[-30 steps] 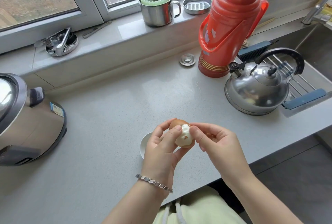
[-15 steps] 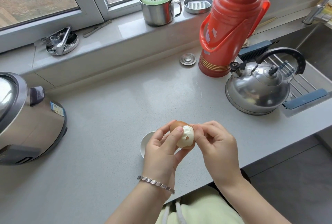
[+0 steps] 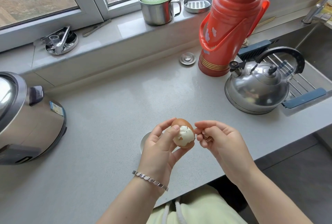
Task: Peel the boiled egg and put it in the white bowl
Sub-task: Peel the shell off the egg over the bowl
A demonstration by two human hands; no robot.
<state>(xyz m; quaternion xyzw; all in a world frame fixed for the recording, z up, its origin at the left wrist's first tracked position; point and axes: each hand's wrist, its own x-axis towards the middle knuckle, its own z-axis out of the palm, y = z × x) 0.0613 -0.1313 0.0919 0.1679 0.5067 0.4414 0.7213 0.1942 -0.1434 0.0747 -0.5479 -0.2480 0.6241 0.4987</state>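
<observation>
The left hand (image 3: 158, 144) grips the egg (image 3: 185, 134) above the near edge of the grey speckled surface (image 3: 125, 107), fingers and thumb curled round it. Brown shell covers the top and far side, and glossy white shows through a ragged gap facing the person. The right hand (image 3: 221, 141) sits just beside the egg, fingers curled, pinching small brown shell pieces (image 3: 206, 136).

Under the left hand the rim of the white bowl (image 3: 143, 141) peeks out (most of it is hidden), close to the surface's front edge. A wide stretch of surface runs from the hands to the window ledge. A rounded rice cooker (image 3: 30, 121) bounds the left; a domed steel kettle (image 3: 256, 89) and a tall red plastic flask (image 3: 231, 26) stand to the right — well apart from the hands. A linked metal bracelet (image 3: 150, 180) circles the left wrist.
</observation>
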